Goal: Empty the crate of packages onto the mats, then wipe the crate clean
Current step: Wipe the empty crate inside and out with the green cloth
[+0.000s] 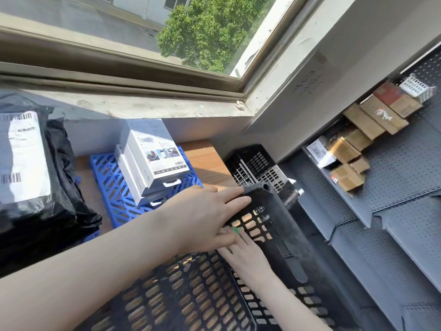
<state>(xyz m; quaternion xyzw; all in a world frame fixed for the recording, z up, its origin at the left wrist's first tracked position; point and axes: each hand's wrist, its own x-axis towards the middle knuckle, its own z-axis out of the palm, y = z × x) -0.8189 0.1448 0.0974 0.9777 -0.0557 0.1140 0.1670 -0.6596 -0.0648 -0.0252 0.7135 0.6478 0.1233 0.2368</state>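
Indoors — wooden table (202,161), crate (191,295), window (119,32), grey shelving (405,211)

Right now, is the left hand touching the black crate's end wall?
Touching. The head view shows the left hand laying straight fingers on the top rim of the black crate, at its end wall, with no gap.
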